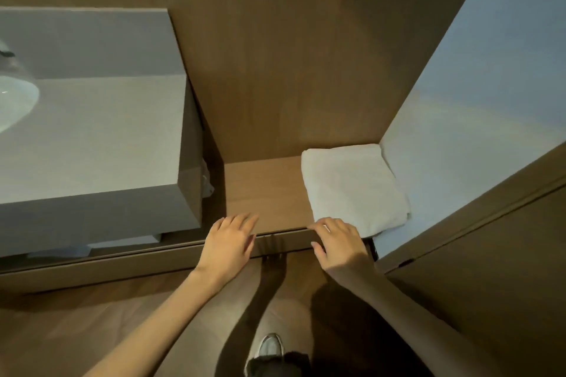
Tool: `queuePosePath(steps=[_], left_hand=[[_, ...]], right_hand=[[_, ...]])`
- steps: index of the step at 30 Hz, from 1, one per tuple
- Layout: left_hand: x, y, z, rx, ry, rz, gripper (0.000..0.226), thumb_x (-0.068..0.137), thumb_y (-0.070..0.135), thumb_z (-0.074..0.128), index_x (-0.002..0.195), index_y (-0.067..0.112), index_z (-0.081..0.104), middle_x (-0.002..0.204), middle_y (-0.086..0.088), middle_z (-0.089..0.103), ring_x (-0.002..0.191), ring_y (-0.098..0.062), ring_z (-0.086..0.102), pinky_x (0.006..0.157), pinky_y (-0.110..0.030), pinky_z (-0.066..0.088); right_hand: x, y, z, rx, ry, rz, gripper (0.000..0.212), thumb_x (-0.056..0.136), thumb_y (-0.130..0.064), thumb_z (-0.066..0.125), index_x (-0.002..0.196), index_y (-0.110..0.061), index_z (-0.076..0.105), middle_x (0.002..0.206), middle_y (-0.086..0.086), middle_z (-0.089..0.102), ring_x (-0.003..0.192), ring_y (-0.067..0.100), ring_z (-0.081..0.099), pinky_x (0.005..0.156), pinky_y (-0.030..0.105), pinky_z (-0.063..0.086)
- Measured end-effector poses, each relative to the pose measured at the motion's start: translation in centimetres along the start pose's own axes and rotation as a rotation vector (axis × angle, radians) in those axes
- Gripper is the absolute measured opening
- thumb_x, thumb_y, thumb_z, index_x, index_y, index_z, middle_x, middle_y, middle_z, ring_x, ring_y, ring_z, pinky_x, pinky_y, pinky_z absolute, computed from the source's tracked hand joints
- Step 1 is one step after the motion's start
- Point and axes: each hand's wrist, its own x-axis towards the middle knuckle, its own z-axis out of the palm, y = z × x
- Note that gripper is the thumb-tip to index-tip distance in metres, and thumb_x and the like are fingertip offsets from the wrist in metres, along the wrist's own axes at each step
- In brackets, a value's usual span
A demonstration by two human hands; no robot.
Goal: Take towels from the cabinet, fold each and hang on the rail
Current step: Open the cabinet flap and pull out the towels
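Inside open cabinet (266,193), white folded towel (352,187) at 3 o'clock, untouched. Left hand (228,245), right hand (340,246) at 6 o'clock, fingers spread, empty. Rail unseen; taking, folding, hanging apparently remain.

One folded white towel (352,187), one wooden cabinet shelf (263,190), two bare hands, namely one left hand (228,245) and one right hand (340,248), one grey counter (101,131), one white basin (15,101) partly in view, and one light-coloured shoe (271,346).
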Motion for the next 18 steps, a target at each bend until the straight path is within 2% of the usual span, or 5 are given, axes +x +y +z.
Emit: queuePosePath(steps=[3, 5, 13, 16, 18], left_hand=[[2.1, -0.5, 5.1, -0.04, -0.016, -0.049, 0.048, 0.094, 0.03, 0.053, 0.142, 0.026, 0.043, 0.141, 0.002, 0.05, 0.129, -0.019, 0.047, 0.106, -0.037, 0.037], [3.2, -0.9, 8.8, -0.065, -0.02, -0.082, 0.05, 0.096, 0.031, 0.048, 0.145, 0.026, 0.038, 0.147, 0.003, 0.043, 0.134, -0.018, 0.041, 0.11, -0.036, 0.033], [6.2, -3.1, 26.7, -0.026, 0.065, -0.148, 0.052, 0.095, 0.033, 0.053, 0.144, 0.025, 0.038, 0.152, -0.003, 0.035, 0.141, -0.024, 0.032, 0.111, -0.042, 0.031], [7.5, -4.9, 33.2, 0.029, 0.115, -0.162, 0.057, 0.094, 0.035, 0.054, 0.147, 0.028, 0.034, 0.157, -0.004, 0.025, 0.146, -0.029, 0.015, 0.113, -0.049, 0.024], [8.2, -5.9, 36.7, 0.059, 0.125, -0.162, 0.061, 0.095, 0.038, 0.051, 0.15, 0.032, 0.024, 0.159, -0.003, 0.015, 0.146, -0.03, 0.005, 0.115, -0.054, 0.014]], right_hand=[[2.1, 3.0, 6.0, 0.064, 0.127, -0.027, 0.022, 0.081, -0.02, 0.073, 0.101, -0.011, 0.074, 0.093, 0.004, 0.071, 0.082, 0.02, 0.069, 0.072, 0.032, 0.057], [3.2, 4.7, 10.1, 0.083, 0.076, -0.026, 0.026, 0.075, -0.016, 0.079, 0.099, -0.01, 0.074, 0.09, 0.004, 0.072, 0.079, 0.02, 0.069, 0.07, 0.032, 0.058], [6.1, 10.7, 28.5, 0.057, -0.033, -0.105, 0.045, 0.069, -0.019, 0.083, 0.112, -0.019, 0.07, 0.111, 0.001, 0.068, 0.101, 0.02, 0.066, 0.085, 0.036, 0.056], [7.8, 12.6, 34.5, -0.011, -0.079, -0.148, 0.051, 0.092, -0.027, 0.06, 0.141, -0.022, 0.047, 0.148, 0.001, 0.042, 0.137, 0.021, 0.04, 0.111, 0.036, 0.032], [8.8, 13.8, 38.1, -0.036, -0.045, -0.138, 0.055, 0.097, -0.028, 0.053, 0.149, -0.024, 0.035, 0.156, -0.001, 0.028, 0.144, 0.02, 0.026, 0.117, 0.033, 0.021]])
